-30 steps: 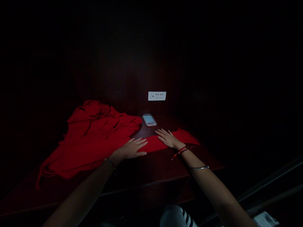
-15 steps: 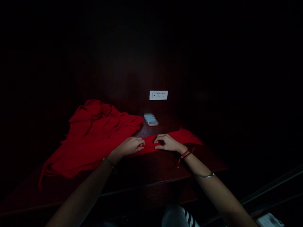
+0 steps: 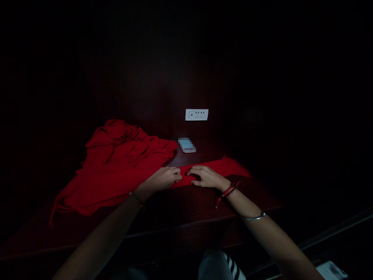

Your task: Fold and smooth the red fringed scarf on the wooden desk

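A red fringed scarf [image 3: 107,182] lies on the dark table, loosely heaped at the left and narrowing into a flat strip that runs right to a fringed end. On the strip's middle, my left hand [image 3: 164,178] has its fingers and thumb closed together, pinching the cloth. My right hand [image 3: 208,177] rests a short way to the right on the same strip. Its fingers are curved, with a gap between them and the thumb. The cloth under both palms is hidden.
A pixelated, phone-like object [image 3: 187,145] lies on the table [image 3: 186,204] behind the strip. Above it, a white socket panel [image 3: 197,114] is set in the dark wall. The table's front edge runs below my forearms, and my knee shows beneath it.
My left hand's fingers and thumb have closed on the scarf, and the hand has shifted slightly right, nearer my right hand. The view has tilted a little; the scarf's heap looks the same.
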A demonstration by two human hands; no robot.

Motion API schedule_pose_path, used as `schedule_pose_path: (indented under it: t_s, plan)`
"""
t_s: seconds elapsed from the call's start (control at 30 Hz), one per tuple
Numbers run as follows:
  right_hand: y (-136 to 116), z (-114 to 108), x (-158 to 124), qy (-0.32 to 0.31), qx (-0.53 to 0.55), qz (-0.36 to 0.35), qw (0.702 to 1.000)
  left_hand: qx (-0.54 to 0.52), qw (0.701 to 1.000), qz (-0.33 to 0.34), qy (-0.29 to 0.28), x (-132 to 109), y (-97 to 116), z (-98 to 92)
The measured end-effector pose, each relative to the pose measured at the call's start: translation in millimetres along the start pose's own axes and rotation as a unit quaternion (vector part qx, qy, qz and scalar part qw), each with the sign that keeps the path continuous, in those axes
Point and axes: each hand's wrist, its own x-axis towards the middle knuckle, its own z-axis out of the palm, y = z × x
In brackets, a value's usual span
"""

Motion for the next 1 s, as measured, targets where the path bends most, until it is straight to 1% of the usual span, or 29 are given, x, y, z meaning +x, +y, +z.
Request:
schedule_pose_path:
  t_s: [0.1,0.27,0.37,0.47,0.7,0.8,0.9,1.0]
  plan:
    - [-1.7,-0.4,0.2,0.0,-0.031,-0.012,0.999,-0.017,1.0,0.002,-0.02,-0.7,1.9,0.6]
    - [2.2,2.2,-1.6,-0.015,-0.104,-0.036,0.994,-0.028,0.999,-0.023,-0.026,-3.4,3.4,-3.5]
    - [5.3,4.2,-3.9,-0.022,-0.128,-0.048,0.99,-0.022,0.999,-0.03,-0.024,-3.7,3.2,-4.9]
    - [7.1,5.1,-7.0,-0.011,-0.12,-0.049,0.991,-0.027,0.999,-0.033,-0.017,-3.2,2.9,-4.3]
    - [8.2,3.7,-9.6,0.028,-0.042,-0.026,0.998,-0.039,0.999,-0.021,-0.011,-3.1,0.7,-1.2]
    - [8.9,4.5,-9.0,0.034,-0.019,-0.014,0.999,-0.036,0.999,-0.028,-0.004,-2.8,1.3,-0.3]
    - [6.8,5.6,-7.9,0.027,-0.028,-0.015,0.999,-0.015,0.999,-0.05,0.004,-1.5,4.4,2.3]
    - [2.7,6.9,-6.1,0.03,-0.058,-0.026,0.998,0.004,0.998,-0.063,0.011,0.4,7.9,6.7]
